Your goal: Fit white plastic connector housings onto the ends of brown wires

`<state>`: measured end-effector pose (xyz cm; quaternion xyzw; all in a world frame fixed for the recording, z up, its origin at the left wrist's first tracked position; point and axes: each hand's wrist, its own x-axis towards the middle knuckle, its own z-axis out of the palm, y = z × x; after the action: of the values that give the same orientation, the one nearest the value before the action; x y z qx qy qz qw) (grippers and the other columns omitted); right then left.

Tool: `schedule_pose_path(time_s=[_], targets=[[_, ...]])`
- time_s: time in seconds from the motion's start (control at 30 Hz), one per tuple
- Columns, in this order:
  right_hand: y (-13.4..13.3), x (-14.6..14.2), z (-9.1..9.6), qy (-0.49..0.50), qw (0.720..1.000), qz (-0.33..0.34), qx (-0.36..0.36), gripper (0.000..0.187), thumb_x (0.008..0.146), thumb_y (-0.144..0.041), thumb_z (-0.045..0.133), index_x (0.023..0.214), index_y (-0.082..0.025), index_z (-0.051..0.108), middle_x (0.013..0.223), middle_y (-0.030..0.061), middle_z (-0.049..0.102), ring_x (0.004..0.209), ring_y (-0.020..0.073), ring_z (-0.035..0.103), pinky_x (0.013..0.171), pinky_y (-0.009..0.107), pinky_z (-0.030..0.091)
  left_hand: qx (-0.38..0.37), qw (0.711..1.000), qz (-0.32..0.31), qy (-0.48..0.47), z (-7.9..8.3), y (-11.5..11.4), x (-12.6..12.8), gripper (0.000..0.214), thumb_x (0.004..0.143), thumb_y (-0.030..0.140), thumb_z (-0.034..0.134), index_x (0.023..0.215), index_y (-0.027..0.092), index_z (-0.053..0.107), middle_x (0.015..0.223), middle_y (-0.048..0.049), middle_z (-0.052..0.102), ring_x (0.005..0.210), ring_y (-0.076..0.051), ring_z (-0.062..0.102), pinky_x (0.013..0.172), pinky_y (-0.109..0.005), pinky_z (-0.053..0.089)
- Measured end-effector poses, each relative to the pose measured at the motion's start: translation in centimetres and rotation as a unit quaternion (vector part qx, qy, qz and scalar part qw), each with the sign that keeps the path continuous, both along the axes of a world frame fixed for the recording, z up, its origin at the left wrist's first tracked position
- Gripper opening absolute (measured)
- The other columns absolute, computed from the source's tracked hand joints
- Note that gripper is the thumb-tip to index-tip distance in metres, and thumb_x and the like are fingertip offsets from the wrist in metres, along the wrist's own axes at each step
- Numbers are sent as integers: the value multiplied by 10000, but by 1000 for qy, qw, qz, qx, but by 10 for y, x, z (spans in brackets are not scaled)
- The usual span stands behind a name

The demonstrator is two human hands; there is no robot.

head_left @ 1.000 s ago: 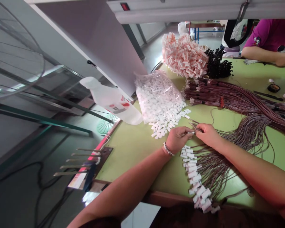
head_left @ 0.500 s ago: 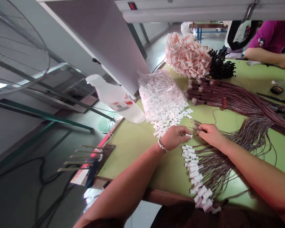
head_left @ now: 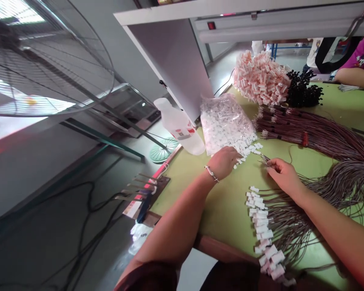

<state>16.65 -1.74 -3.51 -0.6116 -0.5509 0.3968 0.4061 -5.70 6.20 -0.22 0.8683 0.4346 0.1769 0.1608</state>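
Note:
My left hand (head_left: 224, 163) reaches palm down onto the loose white connector housings (head_left: 248, 150) in front of the plastic bag. Its fingertips are hidden among them, so I cannot see whether they grip one. My right hand (head_left: 283, 173) is closed on several thin brown wires, whose bare metal-tipped ends (head_left: 263, 158) poke out toward the pile. Nearer me, a row of white connectors (head_left: 262, 228) fitted on brown wires (head_left: 286, 218) runs down to the table's front edge. The wires fan out to the right, under my right forearm.
The bag of white housings (head_left: 226, 123) leans by a white plastic bottle (head_left: 182, 129). Behind lie pink-white connectors (head_left: 262, 81), black parts (head_left: 303, 89) and bundled brown wires (head_left: 321, 131). A metal-pronged rack (head_left: 157, 190) sits at the left table edge. Another person's arm (head_left: 356, 77) shows far right.
My left hand has moved from beside the wire tips to the loose pile; the white connector it held is no longer visible. My right hand still holds wires. The view has swung left.

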Motion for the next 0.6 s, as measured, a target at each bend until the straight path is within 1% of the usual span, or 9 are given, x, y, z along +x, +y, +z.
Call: schedule_pose_path(time_s=[0.07, 0.13, 0.23, 0.4, 0.47, 0.5, 0.53, 0.57, 0.6], targets=[[-1, 0, 0, 7, 1000, 7, -5, 161, 729, -306, 537, 804, -175, 592, 607, -13, 594, 515, 112, 462, 525, 237, 369, 8, 998, -46, 41, -5, 4, 1, 230, 774, 131, 510, 872, 188, 710, 882, -88, 639, 892, -229, 554, 833, -373, 447], [-1, 0, 1, -1, 1000, 10, 1, 143, 719, -298, 533, 764, -174, 587, 598, -17, 573, 517, 110, 447, 521, 234, 358, 17, 997, -56, 58, -7, 2, 4, 233, 793, 138, 487, 864, 177, 705, 881, -96, 625, 889, -230, 538, 823, -372, 446], [0, -1, 3, -29, 999, 10, 22, 99, 688, -266, 525, 691, -176, 565, 581, -27, 522, 535, 111, 434, 532, 233, 351, 25, 997, -43, 62, -8, -5, 12, 249, 794, 136, 463, 854, 163, 702, 876, -103, 620, 873, -236, 532, 807, -381, 447], [1, -3, 7, -61, 997, 9, 36, 44, 636, -215, 488, 604, -187, 498, 550, -40, 482, 525, 105, 411, 515, 224, 330, 53, 996, -41, 62, -9, -13, 22, 221, 705, 110, 488, 781, 163, 689, 844, -101, 619, 842, -240, 542, 782, -394, 449], [1, -3, 7, -60, 998, 10, 34, 37, 628, -208, 485, 604, -185, 502, 547, -43, 483, 524, 102, 409, 516, 220, 328, 48, 998, -25, 23, -8, -15, 24, 177, 697, 138, 510, 754, 165, 675, 821, -92, 630, 814, -229, 549, 779, -390, 451], [1, -3, 8, -52, 998, 11, 33, 37, 626, -207, 486, 611, -183, 510, 551, -43, 485, 528, 101, 409, 518, 219, 327, 28, 999, 1, -21, -6, -17, 25, 152, 709, 165, 519, 751, 168, 666, 800, -84, 638, 785, -215, 555, 760, -374, 458], [1, -3, 8, -37, 999, 11, 30, 41, 624, -209, 487, 617, -181, 516, 554, -43, 484, 531, 100, 408, 518, 218, 326, -13, 996, 33, -80, -5, -18, 25, 131, 725, 201, 531, 754, 170, 655, 772, -74, 646, 744, -196, 562, 726, -350, 468], [1, -3, 9, -15, 999, 11, 26, 46, 622, -216, 490, 622, -179, 519, 555, -44, 478, 532, 98, 403, 517, 218, 322, -75, 984, 62, -147, -3, -20, 26, 125, 738, 244, 547, 761, 168, 644, 745, -65, 654, 694, -175, 568, 677, -322, 476], [1, -3, 9, 9, 1000, 9, 22, 53, 619, -226, 493, 622, -178, 517, 552, -46, 466, 528, 96, 392, 511, 217, 315, -150, 962, 84, -213, -2, -22, 26, 147, 742, 289, 568, 768, 161, 636, 719, -60, 659, 641, -156, 571, 619, -293, 476]])
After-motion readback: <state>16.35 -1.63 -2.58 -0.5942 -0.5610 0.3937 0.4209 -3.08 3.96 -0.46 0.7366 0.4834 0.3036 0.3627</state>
